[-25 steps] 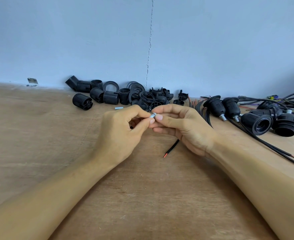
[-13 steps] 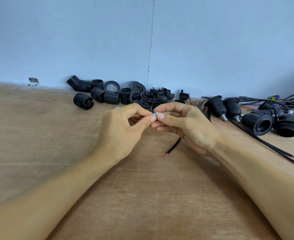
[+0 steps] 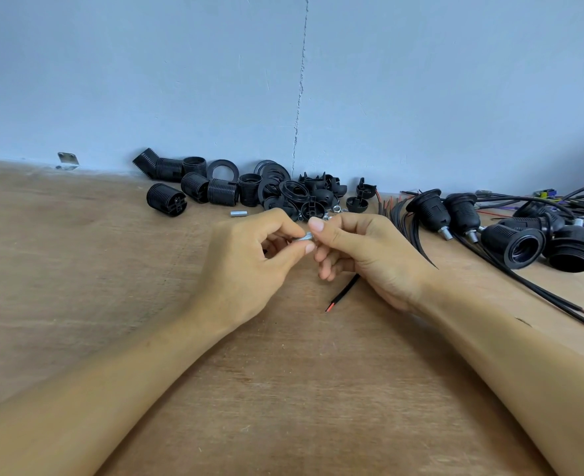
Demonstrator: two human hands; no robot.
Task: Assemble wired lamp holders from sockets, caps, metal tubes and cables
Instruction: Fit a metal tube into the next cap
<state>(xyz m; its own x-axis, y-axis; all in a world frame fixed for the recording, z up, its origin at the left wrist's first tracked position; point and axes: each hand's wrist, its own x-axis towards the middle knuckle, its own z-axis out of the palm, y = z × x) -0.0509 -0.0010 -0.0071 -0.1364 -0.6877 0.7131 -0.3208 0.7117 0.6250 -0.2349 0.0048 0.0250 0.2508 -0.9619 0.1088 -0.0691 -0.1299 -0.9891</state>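
Metal tube (image 3: 305,237) more exposed between fingertips (image 3: 316,224)

Grip: threaded silver metal tube (image 3: 305,236) between left hand (image 3: 246,266) and right hand (image 3: 369,255), over brown wooden table (image 3: 112,304). Behind grip: pile of black plastic sockets and caps (image 3: 249,188). Behind-left: loose short silver metal tube (image 3: 238,213). Right: black wired lamp holders (image 3: 510,242). In front: thin black cable end (image 3: 344,293), running under right hand.

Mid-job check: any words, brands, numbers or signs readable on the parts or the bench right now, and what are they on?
No text can be read in this view.
On the loose sockets: any moulded marks are too small to read.
On the wired lamp holders: no legible label.
On the metal tube, pinched between left hand and right hand: bare thread, no marking seen.
On the wall: plain, no sign.
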